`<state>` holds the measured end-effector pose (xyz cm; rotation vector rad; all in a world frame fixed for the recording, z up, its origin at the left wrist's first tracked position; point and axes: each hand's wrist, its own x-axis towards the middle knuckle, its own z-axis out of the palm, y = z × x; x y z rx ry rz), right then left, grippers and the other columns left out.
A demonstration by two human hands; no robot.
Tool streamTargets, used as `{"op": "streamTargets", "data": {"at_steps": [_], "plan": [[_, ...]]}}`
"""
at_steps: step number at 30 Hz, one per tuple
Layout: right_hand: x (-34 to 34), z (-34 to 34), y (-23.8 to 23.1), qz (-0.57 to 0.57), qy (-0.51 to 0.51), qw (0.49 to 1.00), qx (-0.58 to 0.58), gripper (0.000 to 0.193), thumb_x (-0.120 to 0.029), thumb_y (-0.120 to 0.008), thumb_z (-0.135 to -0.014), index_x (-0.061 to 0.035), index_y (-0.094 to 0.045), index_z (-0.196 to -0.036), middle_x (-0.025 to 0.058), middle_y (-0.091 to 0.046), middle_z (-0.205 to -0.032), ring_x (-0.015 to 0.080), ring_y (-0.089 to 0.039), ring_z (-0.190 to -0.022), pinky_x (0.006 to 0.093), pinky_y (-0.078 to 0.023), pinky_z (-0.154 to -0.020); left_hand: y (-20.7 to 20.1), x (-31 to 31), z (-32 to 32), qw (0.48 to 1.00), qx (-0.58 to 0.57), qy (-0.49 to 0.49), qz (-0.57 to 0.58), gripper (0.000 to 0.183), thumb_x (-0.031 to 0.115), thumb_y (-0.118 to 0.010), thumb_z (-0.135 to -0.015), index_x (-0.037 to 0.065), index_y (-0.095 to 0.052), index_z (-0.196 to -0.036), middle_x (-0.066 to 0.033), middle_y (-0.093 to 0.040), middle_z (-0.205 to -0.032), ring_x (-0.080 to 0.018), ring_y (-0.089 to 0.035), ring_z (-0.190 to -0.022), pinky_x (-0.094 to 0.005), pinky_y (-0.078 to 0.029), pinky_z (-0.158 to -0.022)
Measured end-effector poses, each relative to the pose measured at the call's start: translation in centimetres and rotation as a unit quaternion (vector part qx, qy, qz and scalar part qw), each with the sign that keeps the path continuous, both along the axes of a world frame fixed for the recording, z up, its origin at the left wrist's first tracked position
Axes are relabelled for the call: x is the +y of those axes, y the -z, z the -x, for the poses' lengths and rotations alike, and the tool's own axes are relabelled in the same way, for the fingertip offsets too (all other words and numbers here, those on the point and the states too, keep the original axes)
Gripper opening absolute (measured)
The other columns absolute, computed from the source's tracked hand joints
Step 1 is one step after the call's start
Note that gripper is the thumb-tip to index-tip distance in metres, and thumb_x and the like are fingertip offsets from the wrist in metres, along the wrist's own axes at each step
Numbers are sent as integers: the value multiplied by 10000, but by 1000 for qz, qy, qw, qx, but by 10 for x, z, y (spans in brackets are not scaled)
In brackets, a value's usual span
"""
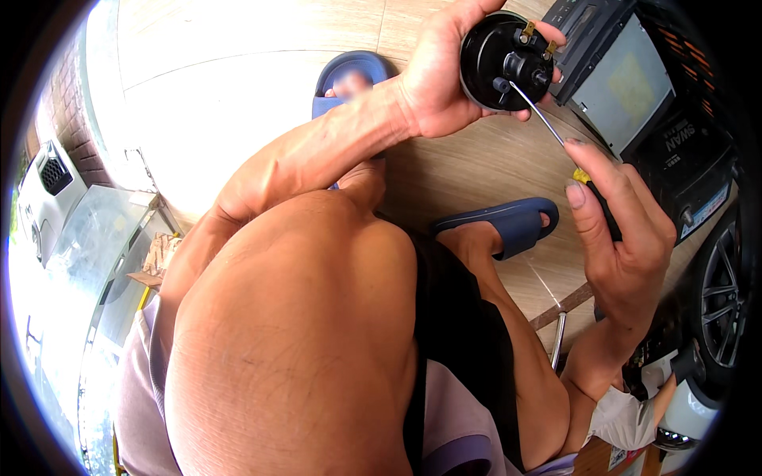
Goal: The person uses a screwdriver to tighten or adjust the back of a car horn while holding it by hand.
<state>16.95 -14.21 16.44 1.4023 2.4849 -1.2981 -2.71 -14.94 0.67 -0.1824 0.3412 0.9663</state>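
From my remote seat I see the left hand [440,95] grasping a round black device [486,62] by its edge, palm along one side and fingers showing past the far rim; it is held up over the wood-patterned floor [444,178], near the top of my view and right of centre, its fitted face turned toward me. Two brass-coloured terminals [527,32] stand at its upper edge; a threaded stud [541,77] rises lower down, with a small dark post [500,84] beside it.

The right hand [631,230] is closed around a screwdriver [542,119], its thumb and index finger along the yellow-and-black handle; the bright shaft slants up and left to the device, and its tip ends right by the dark post, though from this angle I can't fairly say whether the two touch.

Below the hands I have a pair of blue sandals [508,228] on the person's feet, set apart on the floor; a bare knee [294,317] fills much of the foreground, black shorts [464,341] next to it; a dark boxy unit with a pale panel [627,87] stands just beyond the device, and a black spoked wheel [721,297] shows at the right edge.
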Motion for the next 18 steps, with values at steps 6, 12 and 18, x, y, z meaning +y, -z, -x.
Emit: {"op": "streamTargets", "data": {"at_steps": [6, 12, 18], "plan": [[-2, 0, 1, -2, -1, 1000, -9, 272, -36, -671, -928, 6, -686, -1196, 120, -669, -892, 156, -608, -769, 264, -478, -702, 0, 0, 1, 1000, -12, -1, 2, 613, 580, -407, -1018, 44, -657, -1179, -73, -717, -933, -185, -697, -827, -301, -572, -752], [-2, 1, 3, -9, 3, 1000, -11, 264, -43, -670, -932, 2, -689, -1191, 125, -678, -907, 166, -619, -781, 269, -487, -719, -4, 0, 0, 999, 32, -14, 22, 593, 579, -409, -1018, 57, -665, -1133, -65, -708, -912, -183, -686, -799, -299, -566, -736], [-3, 0, 5, -13, 9, 1000, -16, 261, -48, -665, -939, -5, -690, -1195, 121, -680, -912, 166, -621, -789, 270, -489, -725, -5, -1, -2, 998, 57, -12, 28, 563, 565, -408, -1025, 69, -665, -1094, -52, -694, -890, -177, -671, -788, -292, -554, -734]]}}
